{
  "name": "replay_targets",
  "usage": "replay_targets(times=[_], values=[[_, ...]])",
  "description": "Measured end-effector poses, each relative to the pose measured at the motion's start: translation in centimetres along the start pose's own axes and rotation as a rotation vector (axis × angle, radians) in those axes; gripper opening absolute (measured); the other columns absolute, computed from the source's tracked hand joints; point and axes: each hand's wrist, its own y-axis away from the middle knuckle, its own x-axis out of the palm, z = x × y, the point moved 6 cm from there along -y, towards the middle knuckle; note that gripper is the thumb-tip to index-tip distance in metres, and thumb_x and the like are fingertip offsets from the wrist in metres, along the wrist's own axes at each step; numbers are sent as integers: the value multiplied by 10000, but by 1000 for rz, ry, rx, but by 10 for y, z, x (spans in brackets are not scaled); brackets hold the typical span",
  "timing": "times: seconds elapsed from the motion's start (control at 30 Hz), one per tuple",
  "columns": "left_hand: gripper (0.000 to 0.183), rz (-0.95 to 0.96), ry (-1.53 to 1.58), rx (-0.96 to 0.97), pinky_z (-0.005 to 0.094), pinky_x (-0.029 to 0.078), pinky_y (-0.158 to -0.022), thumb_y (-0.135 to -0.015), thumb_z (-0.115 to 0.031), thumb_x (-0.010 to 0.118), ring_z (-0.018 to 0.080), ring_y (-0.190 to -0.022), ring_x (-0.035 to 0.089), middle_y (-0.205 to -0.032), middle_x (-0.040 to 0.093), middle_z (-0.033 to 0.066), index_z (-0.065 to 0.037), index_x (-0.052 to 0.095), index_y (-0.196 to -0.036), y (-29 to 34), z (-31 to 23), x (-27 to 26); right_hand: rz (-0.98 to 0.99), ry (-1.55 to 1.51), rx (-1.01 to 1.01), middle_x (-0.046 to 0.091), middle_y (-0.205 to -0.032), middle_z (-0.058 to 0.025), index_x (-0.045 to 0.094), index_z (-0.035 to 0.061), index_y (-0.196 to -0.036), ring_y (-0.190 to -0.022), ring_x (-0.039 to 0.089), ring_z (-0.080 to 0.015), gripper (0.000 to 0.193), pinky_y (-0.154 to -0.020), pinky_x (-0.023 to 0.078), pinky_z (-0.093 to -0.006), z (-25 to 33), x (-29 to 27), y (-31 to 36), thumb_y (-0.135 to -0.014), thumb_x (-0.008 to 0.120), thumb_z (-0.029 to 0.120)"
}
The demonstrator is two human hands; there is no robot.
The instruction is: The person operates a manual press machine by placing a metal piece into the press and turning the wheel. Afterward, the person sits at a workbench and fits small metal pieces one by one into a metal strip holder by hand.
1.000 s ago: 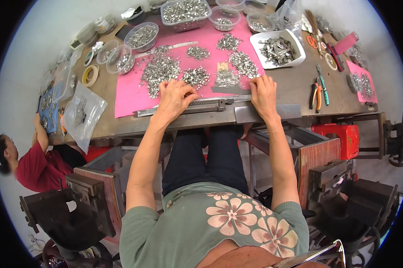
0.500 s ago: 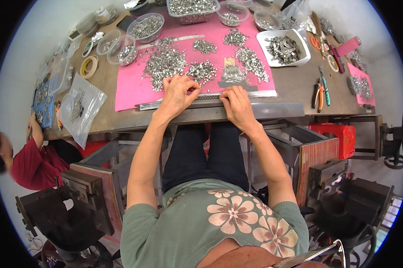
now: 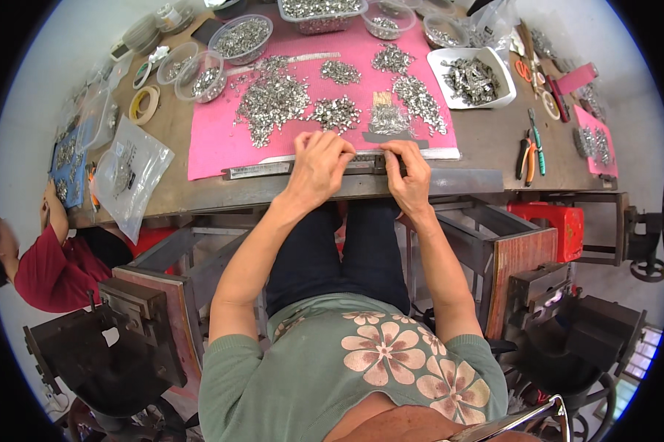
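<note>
**Close fingerwork at the metal bar (image 3: pixel 258 170)**

Along the bench's (image 3: pixel 486 144) front edge, the left hand (image 3: pixel 319 168) and right hand (image 3: pixel 409 177) curl close together at the bar, fingers drawn in; whether either pinches a small part, I cannot tell. The step looks like fine placing or adjusting there; the next move likely calls for steady, precise fingertips. Beyond, thin metal pins (image 3: pixel 389 121) and heaped metal pieces (image 3: pixel 272 103) lie on the pink mat (image 3: pixel 210 151).
</note>
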Motion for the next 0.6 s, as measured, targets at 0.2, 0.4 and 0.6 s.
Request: replay_targets(times=[0.2,0.4,0.6], values=[[93,-37,18,44,409,350,-928,-867,-90,702,229,-904,578,-918,615,34,-72,651,-942,2,-6,13,-28,-1,45,673,-921,-120,665,4,-999,-855,636,-289,154,-774,504,-364,-4,0,2,-865,646,-70],[78,15,52,41,422,361,-932,-868,-92,694,245,-902,582,-903,605,49,-86,648,-931,0,-4,12,-39,13,34,660,-893,-122,660,4,-990,-822,623,-301,145,-752,492,-373,-4,1,2,-863,652,-67],[100,34,201,-51,419,357,-973,-889,-113,688,237,-835,595,-869,632,43,-73,680,-980,-5,3,15,-30,29,42,657,-886,-124,661,1,-989,-811,620,-304,149,-745,492,-376,-4,-1,2,-856,655,-67]])
